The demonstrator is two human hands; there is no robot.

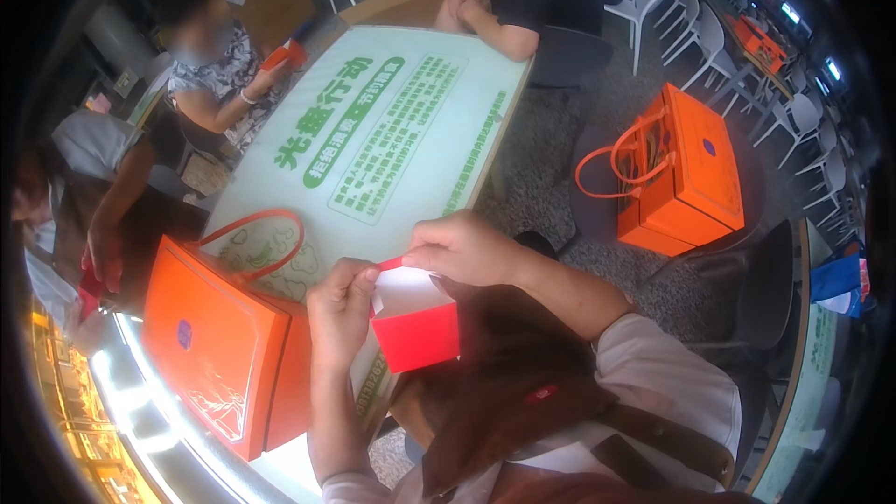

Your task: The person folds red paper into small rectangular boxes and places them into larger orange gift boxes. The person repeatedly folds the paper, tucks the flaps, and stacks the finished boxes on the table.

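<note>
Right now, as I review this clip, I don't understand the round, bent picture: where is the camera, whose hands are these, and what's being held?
The camera sits on a person's head and looks down through a fisheye lens, so straight edges curve. The left hand and right hand are that person's own; together they hold a small red paper box by its upper edge. An orange box with handles stands on the pale table. Another orange box stands to the right. Other people sit around the table.
</note>
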